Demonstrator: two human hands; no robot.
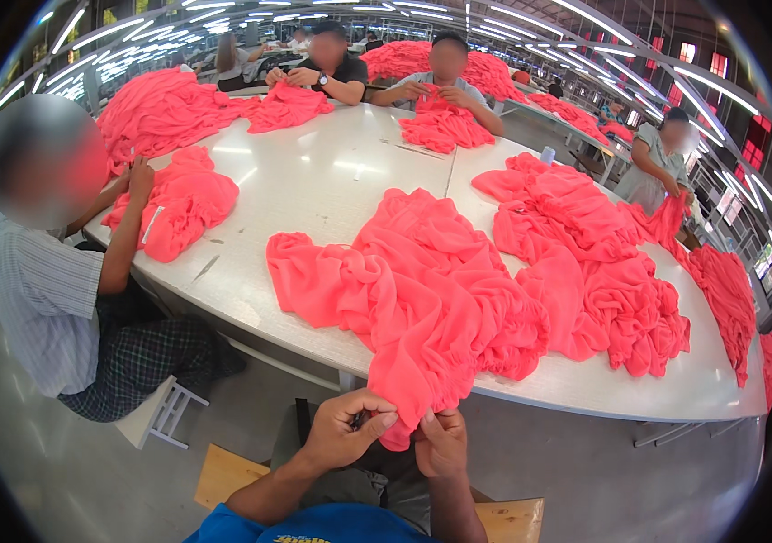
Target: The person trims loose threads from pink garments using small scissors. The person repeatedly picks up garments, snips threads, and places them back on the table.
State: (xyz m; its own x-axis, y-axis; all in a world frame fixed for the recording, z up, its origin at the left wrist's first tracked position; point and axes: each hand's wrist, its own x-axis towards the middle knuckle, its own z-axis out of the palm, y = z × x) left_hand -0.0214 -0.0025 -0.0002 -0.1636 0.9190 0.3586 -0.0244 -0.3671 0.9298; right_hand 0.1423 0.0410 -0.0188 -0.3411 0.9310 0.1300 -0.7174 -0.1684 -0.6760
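A bright coral-pink gathered garment [413, 290] lies rumpled on the pale table [313, 172] in front of me, its near end hanging over the edge toward my lap. My left hand [350, 430] grips that hanging end between thumb and fingers. A small dark shape among those fingers is too unclear to name. My right hand [440, 443] pinches the same cloth a little to the right, thumb on top. The garment's lowest tip shows between the two hands, above my knees.
Another coral pile [585, 235] lies to the right, near a pale thread cone [548, 154]. A co-worker [47, 299] sits close on my left on a white stool [155, 416], handling pink cloth. Co-workers [445, 81] across and at right also handle garments. My wooden seat [503, 520] shows below.
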